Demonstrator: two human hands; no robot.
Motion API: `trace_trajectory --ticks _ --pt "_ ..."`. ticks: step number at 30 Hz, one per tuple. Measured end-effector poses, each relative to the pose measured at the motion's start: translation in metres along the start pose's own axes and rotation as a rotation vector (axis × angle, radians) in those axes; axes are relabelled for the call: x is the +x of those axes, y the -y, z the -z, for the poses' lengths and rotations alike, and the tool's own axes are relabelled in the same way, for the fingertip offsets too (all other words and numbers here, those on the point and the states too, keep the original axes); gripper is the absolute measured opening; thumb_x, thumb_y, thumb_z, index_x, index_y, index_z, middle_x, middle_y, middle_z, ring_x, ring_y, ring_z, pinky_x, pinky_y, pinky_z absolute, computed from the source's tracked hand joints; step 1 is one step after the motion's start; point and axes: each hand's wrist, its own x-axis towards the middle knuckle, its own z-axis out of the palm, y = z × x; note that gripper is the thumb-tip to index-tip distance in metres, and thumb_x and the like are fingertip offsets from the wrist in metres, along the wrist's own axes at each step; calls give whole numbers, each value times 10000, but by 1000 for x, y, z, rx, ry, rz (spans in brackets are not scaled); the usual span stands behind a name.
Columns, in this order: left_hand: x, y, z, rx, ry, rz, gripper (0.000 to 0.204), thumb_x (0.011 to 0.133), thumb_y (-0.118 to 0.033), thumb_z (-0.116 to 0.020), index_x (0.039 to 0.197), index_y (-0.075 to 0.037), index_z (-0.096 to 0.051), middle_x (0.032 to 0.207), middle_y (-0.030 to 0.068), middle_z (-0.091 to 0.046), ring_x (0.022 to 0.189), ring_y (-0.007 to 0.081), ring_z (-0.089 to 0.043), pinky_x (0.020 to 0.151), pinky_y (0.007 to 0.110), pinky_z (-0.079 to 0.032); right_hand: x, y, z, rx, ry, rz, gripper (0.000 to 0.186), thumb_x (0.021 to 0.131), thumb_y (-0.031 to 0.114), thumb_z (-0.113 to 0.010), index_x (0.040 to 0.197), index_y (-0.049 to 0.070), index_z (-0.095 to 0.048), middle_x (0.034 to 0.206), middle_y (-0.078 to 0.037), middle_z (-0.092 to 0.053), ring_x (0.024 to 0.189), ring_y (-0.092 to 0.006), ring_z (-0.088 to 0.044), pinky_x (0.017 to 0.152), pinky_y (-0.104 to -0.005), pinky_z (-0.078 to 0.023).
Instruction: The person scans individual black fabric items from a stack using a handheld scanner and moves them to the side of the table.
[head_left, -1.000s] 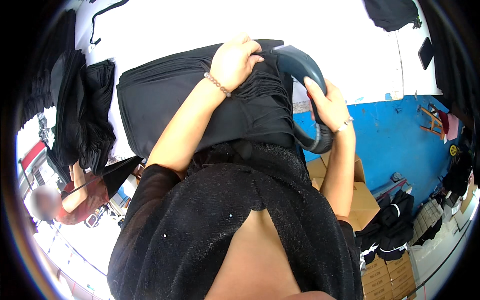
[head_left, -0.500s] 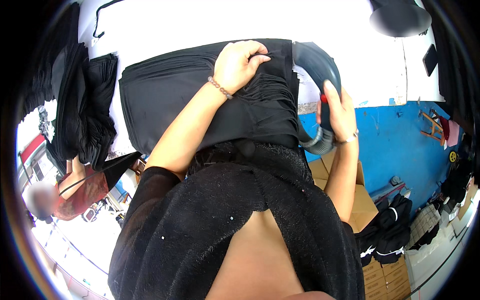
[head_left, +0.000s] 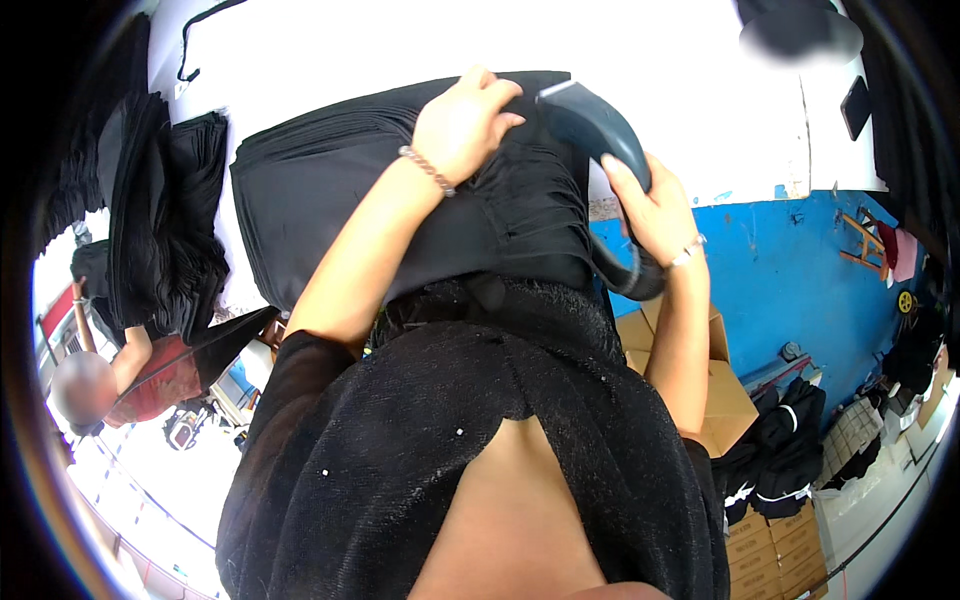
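Observation:
A stack of folded black fabric pieces (head_left: 320, 215) lies in front of me, with gathered, rippled layers at its right side. On its upper part rests my left hand (head_left: 463, 125), thumb and index finger apart and the other fingers curled; I see nothing gripped between them. My right hand (head_left: 655, 215) is wrapped round a dark, curved handheld trimmer (head_left: 598, 118) with a ribbed hose (head_left: 630, 282). The trimmer's light-edged head is over the stack's upper right corner, a short way right of my left fingertips. Whether it touches the fabric I cannot tell.
More black fabric (head_left: 170, 220) hangs over the white table (head_left: 350, 45) at the left. A co-worker (head_left: 150, 385) is beyond it. To the right are a phone (head_left: 855, 108), blue floor (head_left: 760, 270), an open cardboard box (head_left: 725, 405) and bundled black garments (head_left: 785, 440).
My right hand has brought the trimmer leftward over the fabric corner. My left hand has shifted slightly left and up, its thumb and index finger spreading apart. The co-worker's arm has been raised.

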Motion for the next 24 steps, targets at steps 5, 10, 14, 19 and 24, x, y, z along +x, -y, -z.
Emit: trace_trajectory --ticks 5,10,14,19,24 --pt "-8 3 -8 -132 -157 -98 192 768 -131 -807 903 -72 -685 938 41 -658 911 257 -633 798 370 -512 -25 -18 10 22 100 -48 573 937 490 -672 1095 -60 -658 648 -55 -588 537 -117 -570 515 -303 -472" --pt "-3 -2 0 -63 -210 -181 131 771 -91 -791 823 -106 -671 954 -9 -710 833 206 -640 839 363 -416 -9 -11 2 123 31 -45 567 941 487 -675 1108 -55 -656 629 -39 -575 508 -114 -559 493 -294 -462" --pt "-9 13 30 -867 320 390 255 1032 -235 -608 905 -23 -669 731 -5 -669 633 53 -589 550 234 -440 -19 -20 3 148 65 -75 554 945 483 -670 1091 -51 -653 629 -35 -571 501 -113 -552 489 -295 -464" --pt "4 1 -3 36 38 -128 367 795 -271 -819 1024 -37 -652 925 92 -603 800 267 -614 737 347 -532 -12 -18 4 124 115 -41 580 941 494 -674 1111 -60 -654 646 -46 -586 504 -114 -560 489 -285 -471" --pt "-5 3 14 -468 275 5 216 824 -18 -768 988 -24 -628 872 43 -589 802 142 -596 722 287 -514 -23 -23 1 155 12 -74 564 933 498 -680 1102 -40 -663 674 -50 -595 502 -119 -560 479 -281 -465"
